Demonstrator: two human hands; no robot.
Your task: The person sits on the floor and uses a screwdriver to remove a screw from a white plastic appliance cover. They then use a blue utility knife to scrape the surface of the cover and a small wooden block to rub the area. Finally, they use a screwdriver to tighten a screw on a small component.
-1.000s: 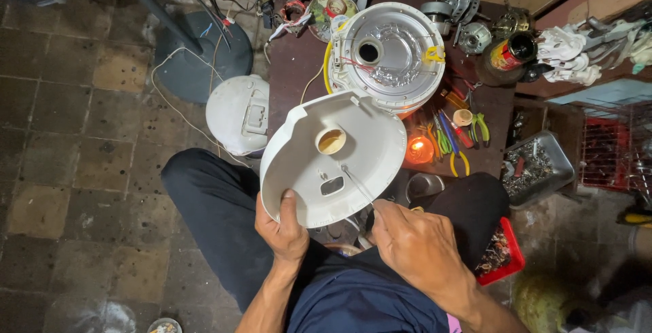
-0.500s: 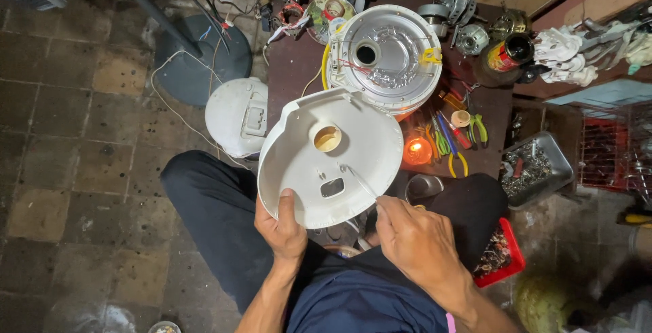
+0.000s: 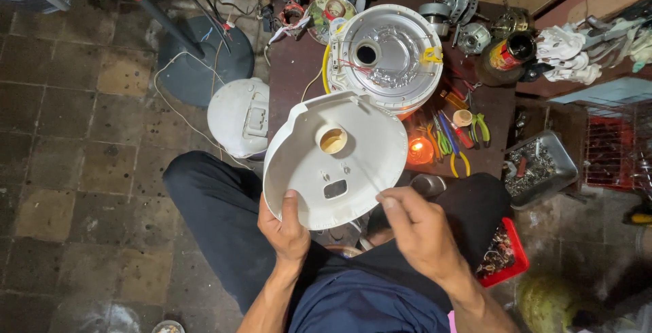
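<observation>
- Two hands work on one big white plastic cover (image 3: 336, 163), held tilted over the person's lap, just in front of the dark surface (image 3: 288, 88)
- Left hand (image 3: 288, 228) grips the cover's bottom edge, thumb on top and fingers wrapped under it
- Right hand (image 3: 418, 228) has its fingers pinched tight on a thin metal tool (image 3: 363, 170), and the tip touches the cover near the small square hole
- How far along, as I judge it: the round appliance body (image 3: 387, 54) sits opened up on the surface with wires showing, and the cover is off it, so the taking apart looks done; the poking at the cover looks to be underway, and nothing is put back together yet
- Metal tray (image 3: 540, 166) on the right is full of small dark bits, maybe screws
- Red bin (image 3: 506, 255) by the right knee holds small parts too, too small to tell
- Little glowing lamp (image 3: 420, 151) sits beside some pliers (image 3: 455, 144)
</observation>
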